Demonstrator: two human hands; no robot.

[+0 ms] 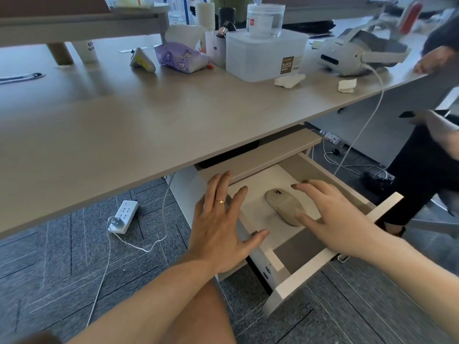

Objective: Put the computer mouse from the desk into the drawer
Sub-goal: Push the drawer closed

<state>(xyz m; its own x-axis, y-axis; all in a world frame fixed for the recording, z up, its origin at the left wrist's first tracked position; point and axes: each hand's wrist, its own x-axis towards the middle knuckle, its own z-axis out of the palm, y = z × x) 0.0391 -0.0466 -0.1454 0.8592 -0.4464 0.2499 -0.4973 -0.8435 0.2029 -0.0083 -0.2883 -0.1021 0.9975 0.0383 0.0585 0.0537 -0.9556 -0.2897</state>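
Note:
A beige computer mouse (284, 206) lies on the white floor of the pulled-out drawer (293, 285) under the desk (149, 125). My right hand (332, 217) hovers over the drawer just right of the mouse, fingers spread, thumb near the mouse's near end; I cannot tell if it touches. My left hand (221, 227), with a ring on one finger, is spread flat over the drawer's left side wall, holding nothing.
On the desk stand a white plastic container (263, 54) with a clear jar on top, a purple tissue pack (180, 57), a VR headset (352, 54) with a hanging cable and crumpled tissues. A power strip (124, 216) lies on the carpet. Another person sits at right (427, 150).

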